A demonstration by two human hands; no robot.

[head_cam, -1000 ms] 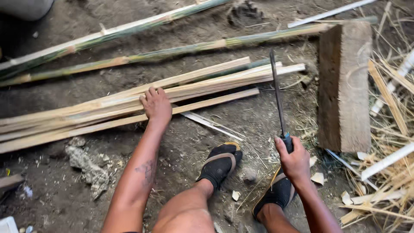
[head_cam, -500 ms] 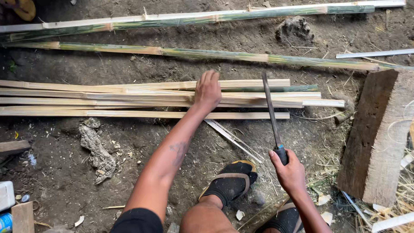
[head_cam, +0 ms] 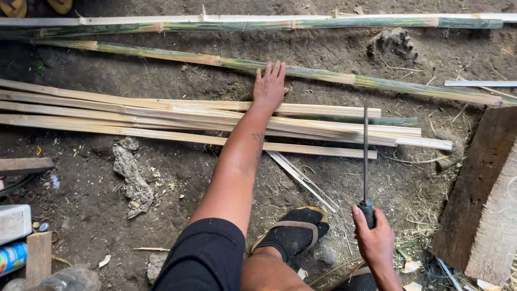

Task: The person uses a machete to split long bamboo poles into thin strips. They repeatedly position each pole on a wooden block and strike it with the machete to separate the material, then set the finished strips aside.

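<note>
My left hand (head_cam: 270, 83) lies flat, fingers spread, on the far edge of a pile of pale split bamboo strips (head_cam: 161, 118) lying on the dirt. Just beyond its fingertips runs a green bamboo pole (head_cam: 161, 54). My right hand (head_cam: 375, 242) grips the dark handle of a long-bladed knife (head_cam: 365, 156), its blade pointing away from me over the strips' right ends. My foot in a black sandal (head_cam: 293, 231) rests between my two arms.
A second long green bamboo pole (head_cam: 323, 23) lies at the top. A thick wooden block (head_cam: 482, 199) stands at the right. A lump of root (head_cam: 393, 43) sits up top. Small wood pieces and a can (head_cam: 13, 256) sit at the lower left.
My left hand has reached further out, from the middle of the strips to their far edge near the green pole. The view has swung left, so the wooden block sits further right.
</note>
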